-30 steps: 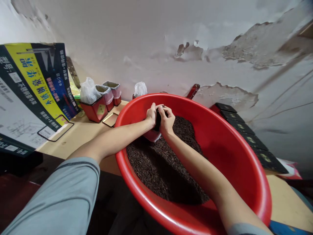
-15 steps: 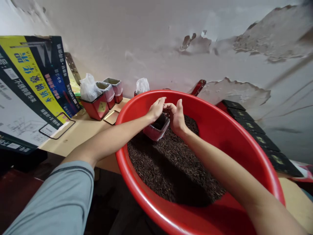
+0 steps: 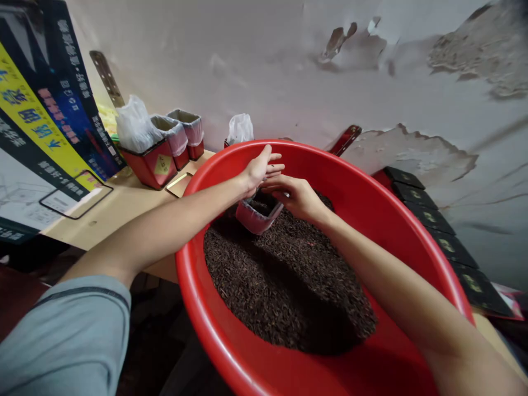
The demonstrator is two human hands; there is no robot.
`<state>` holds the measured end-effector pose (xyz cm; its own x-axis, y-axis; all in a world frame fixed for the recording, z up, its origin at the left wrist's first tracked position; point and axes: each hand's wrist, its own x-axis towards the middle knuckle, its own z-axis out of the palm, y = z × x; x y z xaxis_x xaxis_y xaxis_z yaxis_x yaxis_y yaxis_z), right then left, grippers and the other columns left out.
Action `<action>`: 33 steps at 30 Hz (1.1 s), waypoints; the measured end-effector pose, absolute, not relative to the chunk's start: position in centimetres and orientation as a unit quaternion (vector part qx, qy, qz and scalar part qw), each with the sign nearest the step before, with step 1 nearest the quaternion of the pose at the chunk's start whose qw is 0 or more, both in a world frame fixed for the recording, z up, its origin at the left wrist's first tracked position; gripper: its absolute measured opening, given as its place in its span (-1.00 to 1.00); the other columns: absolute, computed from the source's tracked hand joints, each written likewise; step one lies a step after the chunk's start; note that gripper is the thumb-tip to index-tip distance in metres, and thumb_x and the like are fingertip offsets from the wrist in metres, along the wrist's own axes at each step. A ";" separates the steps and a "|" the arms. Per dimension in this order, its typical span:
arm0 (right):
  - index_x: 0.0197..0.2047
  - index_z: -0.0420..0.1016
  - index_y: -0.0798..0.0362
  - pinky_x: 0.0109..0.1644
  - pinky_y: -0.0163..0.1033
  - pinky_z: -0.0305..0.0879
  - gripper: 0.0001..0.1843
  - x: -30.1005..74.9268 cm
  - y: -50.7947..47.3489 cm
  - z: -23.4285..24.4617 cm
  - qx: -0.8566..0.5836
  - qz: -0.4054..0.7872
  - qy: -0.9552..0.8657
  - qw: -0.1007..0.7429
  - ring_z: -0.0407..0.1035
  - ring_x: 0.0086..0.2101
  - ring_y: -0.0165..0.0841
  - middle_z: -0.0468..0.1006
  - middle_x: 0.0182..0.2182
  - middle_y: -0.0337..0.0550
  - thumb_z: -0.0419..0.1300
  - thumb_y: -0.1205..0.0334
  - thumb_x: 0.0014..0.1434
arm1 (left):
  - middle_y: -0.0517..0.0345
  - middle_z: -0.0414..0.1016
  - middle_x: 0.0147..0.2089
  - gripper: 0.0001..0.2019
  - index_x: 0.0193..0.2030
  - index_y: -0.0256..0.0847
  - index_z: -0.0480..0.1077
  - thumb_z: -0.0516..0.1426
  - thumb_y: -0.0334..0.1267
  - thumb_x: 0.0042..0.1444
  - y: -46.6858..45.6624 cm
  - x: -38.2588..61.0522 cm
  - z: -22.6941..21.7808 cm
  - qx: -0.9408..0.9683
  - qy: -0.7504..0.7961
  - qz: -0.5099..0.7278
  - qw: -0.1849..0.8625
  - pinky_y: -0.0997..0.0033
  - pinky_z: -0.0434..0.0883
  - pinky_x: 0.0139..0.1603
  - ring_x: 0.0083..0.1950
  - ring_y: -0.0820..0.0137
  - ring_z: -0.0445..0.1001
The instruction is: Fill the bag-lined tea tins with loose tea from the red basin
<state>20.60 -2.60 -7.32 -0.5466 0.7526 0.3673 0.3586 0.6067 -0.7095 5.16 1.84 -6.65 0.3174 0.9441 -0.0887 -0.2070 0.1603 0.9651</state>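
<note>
The left hand (image 3: 258,175) lies open, fingers spread, a few dark specks on them. The right hand (image 3: 302,199) curves beside it, fingers loosely bent; I can't tell whether they pinch anything. Just below sits a plastic-lined red container (image 3: 254,218), on dark tea-like leaves (image 3: 272,280) inside a big red basin (image 3: 406,236).

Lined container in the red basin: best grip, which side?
Probably grip the lined container by opposite side walls, coming from the near side: it opens upward, its near wall is exposed, and left hand and right hand crowd its far rim.
</note>
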 end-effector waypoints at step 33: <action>0.25 0.48 0.03 0.04 0.02 0.37 -0.42 31.2 1.1 -21.8 -0.689 -0.026 -0.716 0.108 0.38 -0.01 0.01 0.42 0.10 0.20 0.22 0.18 0.15 | 0.02 0.61 -0.05 -0.62 0.20 -0.16 0.41 0.01 -0.04 0.40 2.8 3.8 -6.7 0.699 0.431 0.416 0.391 0.21 0.40 0.19 0.05 0.29 0.55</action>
<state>31.24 1.15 -21.78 -0.0280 0.9812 0.1907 0.9925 0.0501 -0.1119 3.82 2.83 -6.73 0.2826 0.9279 0.2431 0.2774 -0.3217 0.9053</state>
